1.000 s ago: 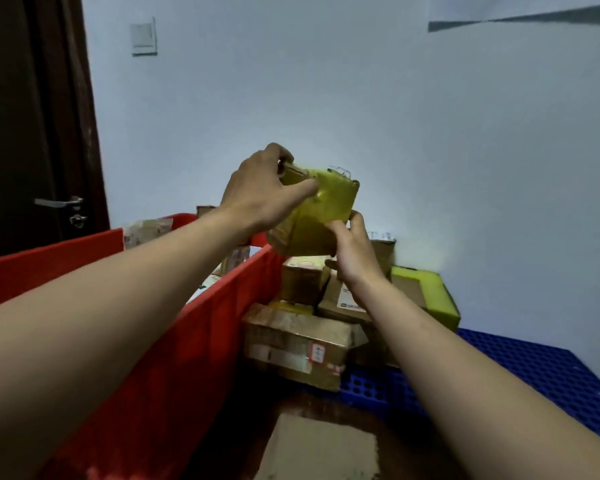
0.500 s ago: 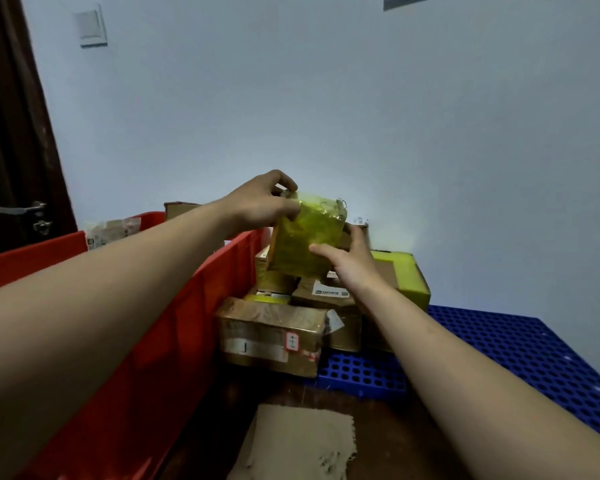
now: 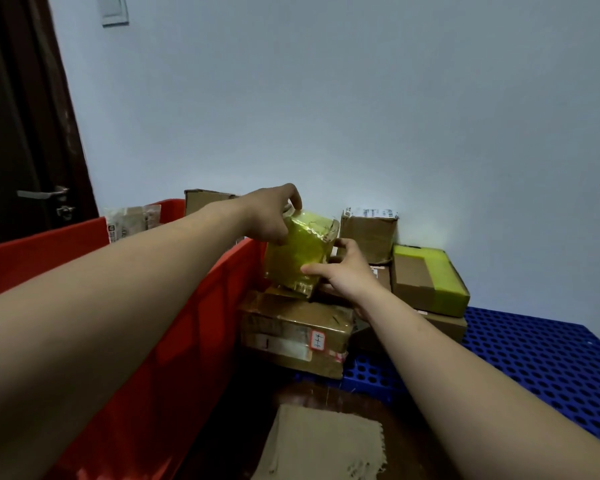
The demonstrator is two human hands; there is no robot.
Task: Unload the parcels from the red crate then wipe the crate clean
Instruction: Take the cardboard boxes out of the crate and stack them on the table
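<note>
Red crate stands at our left, the blue pallet beside it bearing stacked cardboard parcels. Over that stack we hold the yellow parcel, left grip curled over its top, right grip clasping its side.

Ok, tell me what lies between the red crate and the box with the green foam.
In the head view: the yellow-wrapped parcel, gripped by the left hand and right hand, above a taped brown parcel.

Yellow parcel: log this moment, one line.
left hand, right hand: hold yellow parcel | at box pile | beside red crate
</note>
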